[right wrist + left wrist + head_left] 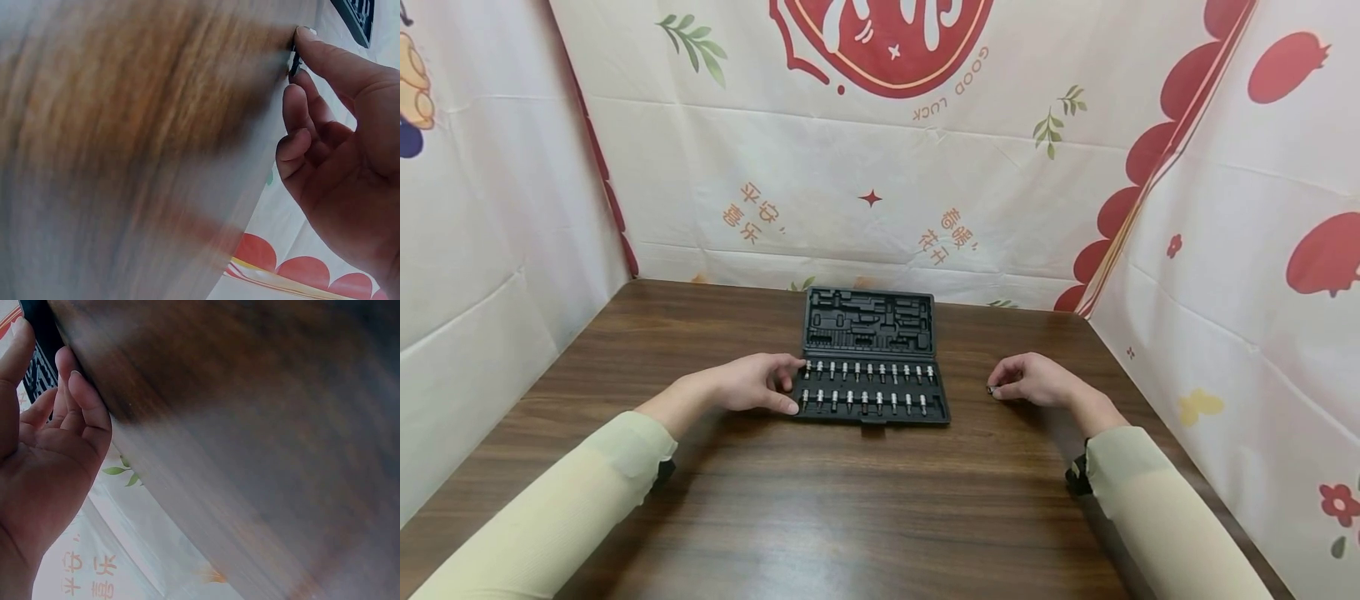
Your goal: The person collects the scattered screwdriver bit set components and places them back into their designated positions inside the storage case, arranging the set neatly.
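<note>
A black plastic case (872, 422) lies unfolded on the table, its moulded lid (870, 321) raised at the back. Two rows of silver bit sockets (865, 398) stand in its lower half. My left hand (748, 382) is at the case's left side, thumb near the front corner and index finger by the back row; the other fingers bend loosely in the left wrist view. To the right of the case, my right hand (1033, 379) pinches a small bit socket (295, 62) between thumb and fingertips, just above the table. The fingers partly hide this socket.
The dark wooden table (850, 500) reaches back to a printed white cloth (865, 167). Cloth also hangs at the left and right sides. A black band (1078, 475) shows at the right wrist.
</note>
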A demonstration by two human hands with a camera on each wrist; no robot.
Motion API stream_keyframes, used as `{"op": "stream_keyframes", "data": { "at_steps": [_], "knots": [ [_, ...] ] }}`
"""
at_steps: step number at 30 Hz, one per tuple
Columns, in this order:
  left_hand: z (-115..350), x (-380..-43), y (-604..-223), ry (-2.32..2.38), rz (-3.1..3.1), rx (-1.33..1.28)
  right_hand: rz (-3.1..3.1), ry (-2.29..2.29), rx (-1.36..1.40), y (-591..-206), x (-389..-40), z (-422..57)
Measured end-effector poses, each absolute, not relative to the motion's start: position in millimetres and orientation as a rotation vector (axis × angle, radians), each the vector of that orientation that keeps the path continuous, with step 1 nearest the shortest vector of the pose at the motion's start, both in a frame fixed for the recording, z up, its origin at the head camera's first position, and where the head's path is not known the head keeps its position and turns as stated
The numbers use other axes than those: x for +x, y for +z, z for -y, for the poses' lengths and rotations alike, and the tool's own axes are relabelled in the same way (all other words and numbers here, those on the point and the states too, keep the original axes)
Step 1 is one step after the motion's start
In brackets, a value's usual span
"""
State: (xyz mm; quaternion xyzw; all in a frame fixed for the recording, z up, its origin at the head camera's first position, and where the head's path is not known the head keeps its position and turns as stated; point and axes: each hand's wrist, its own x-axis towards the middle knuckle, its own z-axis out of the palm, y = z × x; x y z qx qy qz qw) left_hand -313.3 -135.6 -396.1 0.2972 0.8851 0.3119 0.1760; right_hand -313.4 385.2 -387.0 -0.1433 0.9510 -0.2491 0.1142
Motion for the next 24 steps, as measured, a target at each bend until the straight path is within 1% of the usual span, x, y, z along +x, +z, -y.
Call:
{"op": "stream_keyframes", "data": {
  "at_steps": [6,12,24],
  "knots": [
    [136.0,-313.2,-396.6,0.884,-2.505,0.837,-2.805,-0.826,-0.390,-387.7,-311.3,-382.2],
    [136.1,-314.6,-397.2,0.879,-2.511,0.844,-2.743,-1.001,-0.343,-380.5,-307.8,-375.8],
    [135.3,-314.4,-395.6,0.874,-2.510,0.836,-2.651,-1.119,-0.435,-380.6,-305.6,-366.4]
  ]
}}
